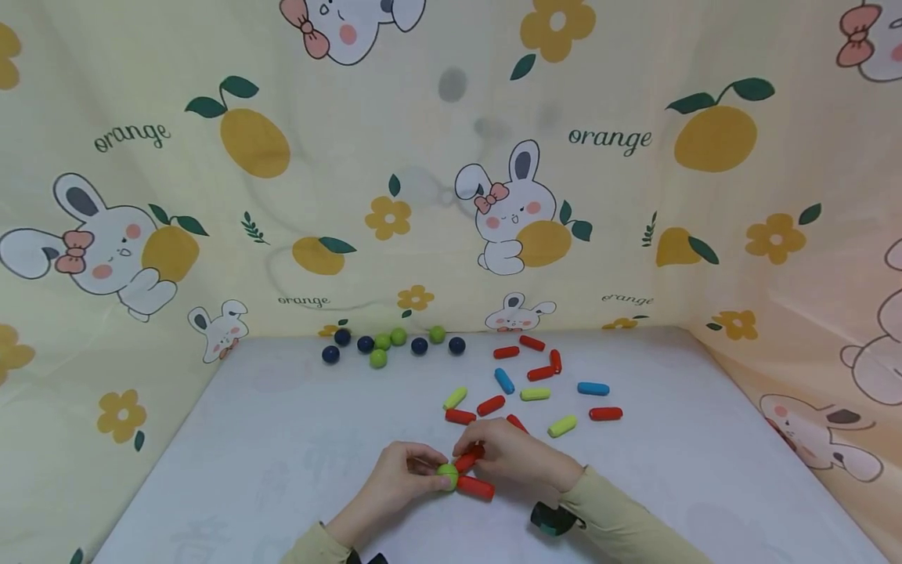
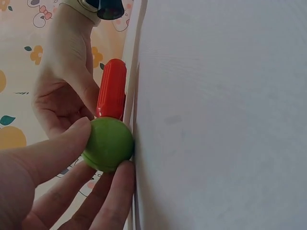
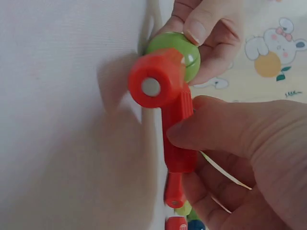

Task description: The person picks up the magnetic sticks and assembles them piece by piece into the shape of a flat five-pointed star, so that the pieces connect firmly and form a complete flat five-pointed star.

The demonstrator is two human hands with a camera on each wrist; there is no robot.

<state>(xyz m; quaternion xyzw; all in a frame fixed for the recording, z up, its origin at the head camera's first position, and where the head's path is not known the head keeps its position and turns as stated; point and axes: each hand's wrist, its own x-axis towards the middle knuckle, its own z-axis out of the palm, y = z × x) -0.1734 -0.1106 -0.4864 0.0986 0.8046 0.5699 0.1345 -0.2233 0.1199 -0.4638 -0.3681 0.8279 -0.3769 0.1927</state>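
Steadying the green ball [image 1: 449, 473], seemingly, the left hand [image 1: 396, 479] pinches it, while the right hand [image 1: 513, 453] pinches the farther red rod [image 1: 466, 462] against it; the nearer red rod [image 1: 475, 489] touches it.

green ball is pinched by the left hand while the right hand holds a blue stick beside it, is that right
The colour is wrong: the right hand holds a red stick beside the green ball, not a blue one, as the right wrist view shows. The left hand does pinch the green ball.
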